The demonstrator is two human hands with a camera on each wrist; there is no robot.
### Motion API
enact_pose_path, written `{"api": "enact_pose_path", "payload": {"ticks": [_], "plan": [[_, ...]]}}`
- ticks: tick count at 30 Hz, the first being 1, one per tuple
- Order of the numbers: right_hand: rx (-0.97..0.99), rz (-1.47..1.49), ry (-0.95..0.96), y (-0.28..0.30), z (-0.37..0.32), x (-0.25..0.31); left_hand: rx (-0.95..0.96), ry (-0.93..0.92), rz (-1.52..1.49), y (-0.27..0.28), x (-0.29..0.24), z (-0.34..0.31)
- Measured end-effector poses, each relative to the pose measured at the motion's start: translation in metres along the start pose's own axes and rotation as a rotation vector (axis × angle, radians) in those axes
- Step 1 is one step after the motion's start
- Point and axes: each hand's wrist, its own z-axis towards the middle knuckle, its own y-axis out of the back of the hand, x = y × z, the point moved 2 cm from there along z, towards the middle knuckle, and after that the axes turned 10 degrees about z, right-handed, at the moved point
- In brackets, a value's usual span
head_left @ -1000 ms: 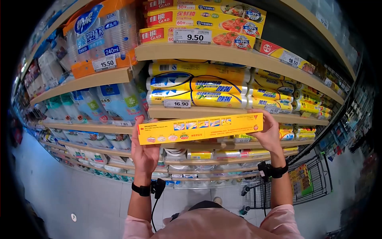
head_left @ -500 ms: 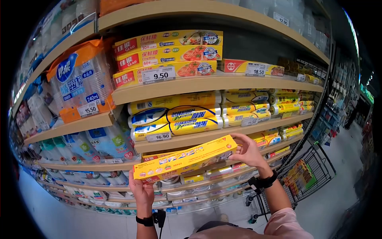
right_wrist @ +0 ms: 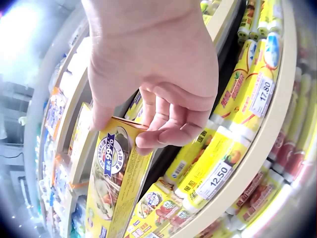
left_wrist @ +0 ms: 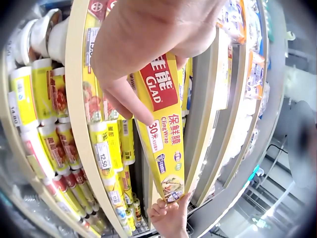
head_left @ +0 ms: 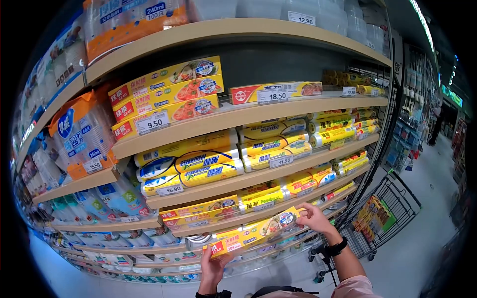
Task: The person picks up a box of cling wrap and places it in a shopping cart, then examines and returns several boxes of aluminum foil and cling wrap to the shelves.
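A long yellow cling wrap box (head_left: 256, 233) with a red GLAD label is held between both hands in front of the lower shelves, its printed front upright and its right end raised. My left hand (head_left: 212, 267) grips the left end in the head view. From the left wrist, a digit of that hand (left_wrist: 163, 44) lies along the box edge beside the red label. My right hand (head_left: 317, 219) pinches the far end. In the right wrist view its thumb and curled fingers (right_wrist: 171, 119) sit on opposite sides of the box end (right_wrist: 111, 163).
Cling wrap boxes (head_left: 166, 92) stack on an upper shelf (head_left: 238, 113) at left. Yellow rolls (head_left: 198, 166) fill shelves below, behind price tags. Bagged plastic cups (head_left: 77, 134) stand at left. A shopping cart (head_left: 392, 208) holding packages stands at right, beside the aisle floor.
The box has turned from its back panel to its upright printed front and sits lower in view. Both hands moved with it. The head view has swung rightward and up along the shelves.
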Motion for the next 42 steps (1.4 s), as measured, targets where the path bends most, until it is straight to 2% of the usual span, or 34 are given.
{"api": "enact_pose_path", "payload": {"ticks": [4,5,11,14,16,19,22,27,31,34,36,38,40,41,42], "plan": [[-0.002,-0.035,-0.001,0.044,-0.028,0.004,-0.005,0.041,0.014,-0.034,0.029,-0.001],[0.014,-0.02,0.013,0.06,-0.033,-0.001,0.074,0.054,0.007,-0.039,0.036,0.0],[-0.002,-0.062,-0.064,0.151,-0.066,0.014,-0.007,-0.052,0.022,-0.123,0.098,-0.008],[-0.001,-0.025,-0.078,0.202,-0.077,0.01,0.065,0.0,-0.033,-0.153,0.13,-0.015],[0.06,-0.051,-0.054,0.23,-0.083,0.011,0.025,0.0,-0.009,-0.169,0.151,-0.024],[0.098,-0.05,-0.137,0.253,-0.087,0.014,-0.019,-0.001,-0.022,-0.198,0.16,-0.041],[0.164,-0.042,-0.152,0.262,-0.083,0.013,-0.111,-0.091,-0.009,-0.217,0.162,-0.057],[0.223,-0.019,-0.198,0.261,-0.072,-0.004,-0.198,-0.117,-0.009,-0.211,0.165,-0.072],[0.346,-0.079,-0.231,0.253,-0.064,0.005,-0.217,-0.176,-0.007,-0.202,0.158,-0.08],[0.362,-0.235,-0.24,0.249,-0.044,0.027,-0.258,-0.204,-0.048,-0.188,0.163,-0.079],[0.357,-0.301,-0.145,0.239,-0.026,0.057,-0.281,-0.222,-0.081,-0.182,0.159,-0.079],[0.292,-0.409,0.02,0.216,-0.011,0.112,-0.299,-0.237,-0.104,-0.176,0.148,-0.081],[0.241,-0.661,0.394,0.193,0.012,0.175,-0.301,-0.278,-0.131,-0.167,0.139,-0.081],[0.141,-0.681,0.497,0.171,0.016,0.213,-0.282,-0.283,-0.142,-0.159,0.134,-0.079],[0.108,-0.831,0.705,0.155,0.024,0.251,-0.259,-0.287,-0.152,-0.159,0.126,-0.074]]}}
